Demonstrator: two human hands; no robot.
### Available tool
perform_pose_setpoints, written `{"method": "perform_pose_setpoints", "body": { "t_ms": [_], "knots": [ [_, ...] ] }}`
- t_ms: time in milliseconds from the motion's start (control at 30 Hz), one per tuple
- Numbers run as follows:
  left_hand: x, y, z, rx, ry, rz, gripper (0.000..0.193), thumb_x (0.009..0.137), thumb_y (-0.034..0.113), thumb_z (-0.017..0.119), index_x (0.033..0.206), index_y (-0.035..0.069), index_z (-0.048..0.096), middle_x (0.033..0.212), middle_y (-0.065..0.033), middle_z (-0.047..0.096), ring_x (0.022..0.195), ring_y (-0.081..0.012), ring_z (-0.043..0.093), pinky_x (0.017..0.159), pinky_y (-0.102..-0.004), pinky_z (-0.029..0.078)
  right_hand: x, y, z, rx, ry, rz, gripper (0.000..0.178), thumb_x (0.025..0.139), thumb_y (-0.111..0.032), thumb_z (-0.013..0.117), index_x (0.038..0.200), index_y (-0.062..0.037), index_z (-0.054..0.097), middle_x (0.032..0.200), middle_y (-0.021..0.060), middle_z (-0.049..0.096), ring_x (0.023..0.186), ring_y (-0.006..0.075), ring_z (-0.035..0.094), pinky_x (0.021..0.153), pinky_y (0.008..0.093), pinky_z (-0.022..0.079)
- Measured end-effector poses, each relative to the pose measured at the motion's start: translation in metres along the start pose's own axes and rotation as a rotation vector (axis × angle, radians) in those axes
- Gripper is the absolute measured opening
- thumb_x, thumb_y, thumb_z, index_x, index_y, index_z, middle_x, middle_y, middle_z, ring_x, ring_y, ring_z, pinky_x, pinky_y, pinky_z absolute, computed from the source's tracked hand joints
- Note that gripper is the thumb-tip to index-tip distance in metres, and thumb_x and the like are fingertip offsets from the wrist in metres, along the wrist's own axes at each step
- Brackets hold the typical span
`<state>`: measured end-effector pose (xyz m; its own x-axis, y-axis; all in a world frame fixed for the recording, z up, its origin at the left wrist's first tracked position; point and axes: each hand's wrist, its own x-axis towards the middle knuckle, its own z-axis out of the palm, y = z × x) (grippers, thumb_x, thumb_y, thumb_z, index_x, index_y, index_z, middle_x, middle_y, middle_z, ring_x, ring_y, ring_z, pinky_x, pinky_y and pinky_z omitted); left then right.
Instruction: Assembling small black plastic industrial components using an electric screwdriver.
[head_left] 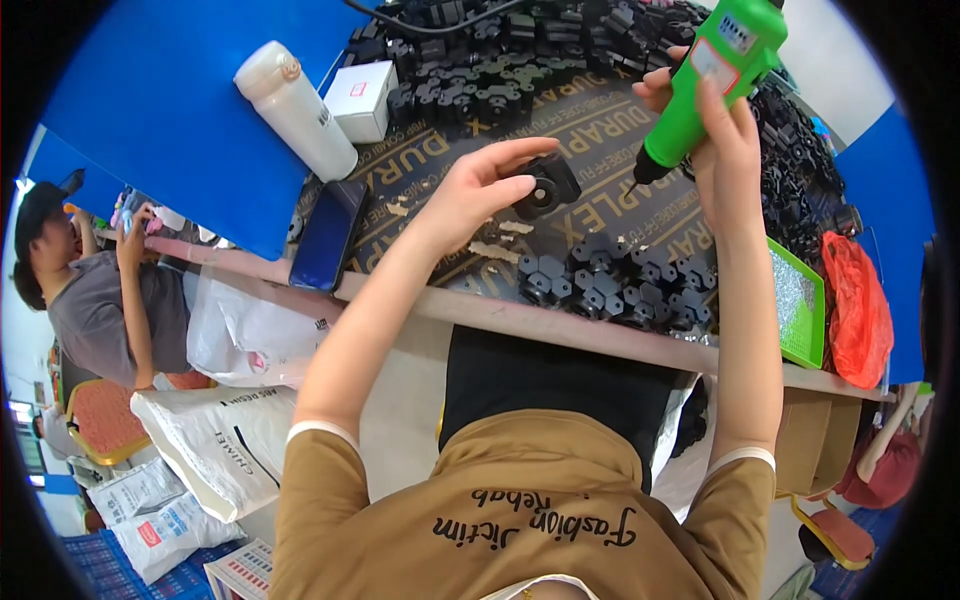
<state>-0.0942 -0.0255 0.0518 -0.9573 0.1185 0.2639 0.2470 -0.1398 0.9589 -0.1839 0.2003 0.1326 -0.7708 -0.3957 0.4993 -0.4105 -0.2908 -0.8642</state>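
My left hand (478,190) grips a black plastic part (546,186) just above the dark work mat (590,130). My right hand (712,130) holds a green electric screwdriver (712,80) tilted down to the left, its bit tip a short way right of the part, not touching it. A cluster of similar black parts (615,282) lies on the mat near the table's front edge, below both hands.
A big heap of black parts (520,50) fills the mat's far side. A white bottle (295,108), white box (360,98) and dark phone (328,235) lie left. A green tray of screws (798,300) and red bag (858,310) sit right. Another person (95,290) sits far left.
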Motion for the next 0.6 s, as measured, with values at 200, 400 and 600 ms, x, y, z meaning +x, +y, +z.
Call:
{"method": "perform_pose_setpoints", "body": {
  "t_ms": [200,400,600],
  "knots": [
    [-0.045,0.054,0.052,-0.128,0.150,0.093,0.063,0.083,0.027,0.060,0.131,-0.010,0.045,0.116,-0.0207,0.061,0.102,-0.0274,0.064,0.091,-0.0425,0.053,-0.070,-0.028,0.020,-0.368,0.330,-0.459,0.023,0.090,-0.006,0.060,0.111,0.0016,0.052,0.105,0.0063,0.052,0.082,0.0095,0.048,0.074,0.0211,0.042],
    [-0.063,0.061,0.073,-0.249,-0.008,0.147,0.057,0.079,0.007,0.067,0.130,-0.010,0.049,0.120,-0.0150,0.059,0.110,-0.0191,0.057,0.098,-0.0317,0.043,-0.120,-0.043,0.053,-0.339,0.040,-0.185,0.031,0.078,-0.015,0.072,0.101,0.0019,0.060,0.093,0.0125,0.060,0.078,0.0205,0.057,0.071,0.0293,0.047],
    [-0.064,0.060,0.083,-0.228,-0.003,0.128,0.054,0.077,0.006,0.065,0.127,-0.011,0.051,0.117,-0.0155,0.060,0.108,-0.0193,0.058,0.097,-0.0318,0.044,-0.125,-0.047,0.046,-0.361,0.045,-0.231,0.022,0.076,-0.006,0.070,0.094,0.0028,0.061,0.089,0.0134,0.060,0.075,0.0215,0.057,0.067,0.0292,0.047]
  ]
}}
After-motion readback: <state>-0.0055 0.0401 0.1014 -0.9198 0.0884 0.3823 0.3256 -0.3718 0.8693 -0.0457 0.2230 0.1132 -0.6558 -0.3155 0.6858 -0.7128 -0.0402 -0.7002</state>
